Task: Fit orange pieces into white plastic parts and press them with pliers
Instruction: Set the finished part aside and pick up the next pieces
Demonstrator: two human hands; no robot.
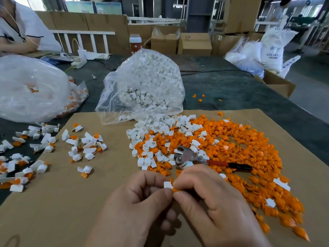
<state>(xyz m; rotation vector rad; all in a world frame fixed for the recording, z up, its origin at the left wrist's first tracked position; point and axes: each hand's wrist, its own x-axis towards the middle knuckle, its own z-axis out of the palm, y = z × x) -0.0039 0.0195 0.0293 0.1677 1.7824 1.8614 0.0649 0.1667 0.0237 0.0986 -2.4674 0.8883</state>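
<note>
Clear bag (107, 104) lies full of white parts (151, 75), mouth on cardboard sheet (85, 189).

Left hand (142, 198) pinches white part (167, 185); right hand (211, 196) pinches orange piece (175, 190); fingers (153, 177) curled, hands together.

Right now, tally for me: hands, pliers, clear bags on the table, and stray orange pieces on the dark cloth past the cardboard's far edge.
Hands: 2, left hand pinching white plastic part, right hand pinching orange piece
Pliers: 1
Clear bags: 2
Stray orange pieces: 4
Total: 9
</note>
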